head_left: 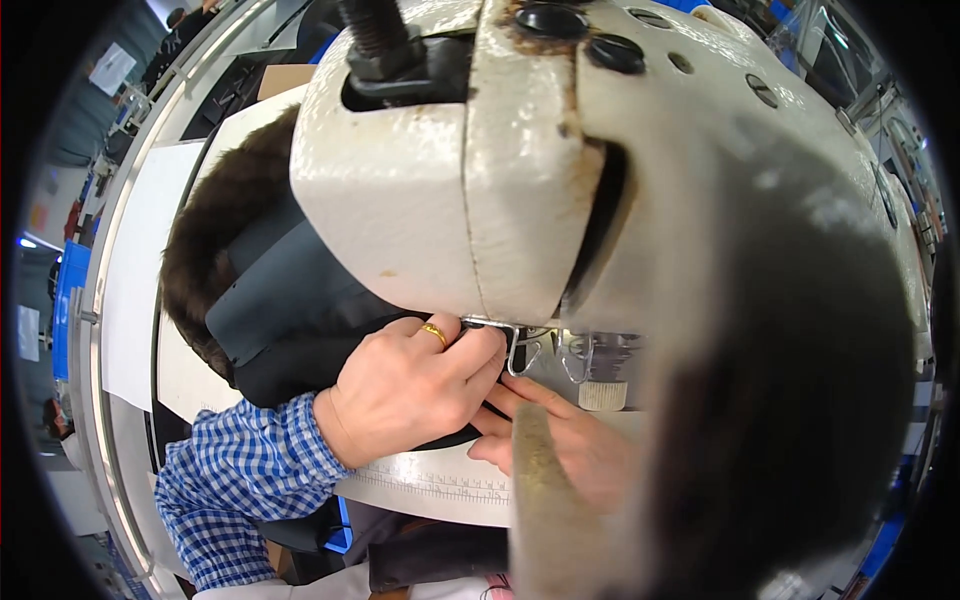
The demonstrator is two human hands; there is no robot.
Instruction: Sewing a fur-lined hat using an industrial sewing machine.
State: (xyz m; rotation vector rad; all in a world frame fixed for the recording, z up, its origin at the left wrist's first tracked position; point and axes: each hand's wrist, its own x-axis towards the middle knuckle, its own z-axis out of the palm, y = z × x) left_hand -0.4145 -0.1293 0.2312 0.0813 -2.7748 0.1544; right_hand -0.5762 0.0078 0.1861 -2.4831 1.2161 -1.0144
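Note:
My left hand (412, 385), with a gold ring on one finger, is closed beside the needle area of a white sewing machine (400, 220). Its fingertips are partly hidden, so what they grip cannot be made out. Under and around it lies a dark garment piece (300, 295) with brown fur trim (250, 165). My right hand (575, 445) lies lower and to the right, fingers stretched toward the left hand at the dark fabric's edge. A blurred machine part (560, 510) covers some of it. Bent wire guards (525, 350) show just right of my left fingertips.
The machine head fills the upper middle, and a blurred dark shape (800, 380) blocks the right side. A pale work surface with a printed ruler scale (430, 480) curves along the front. White paper (150, 270) and a blue bin (72, 300) are at the left.

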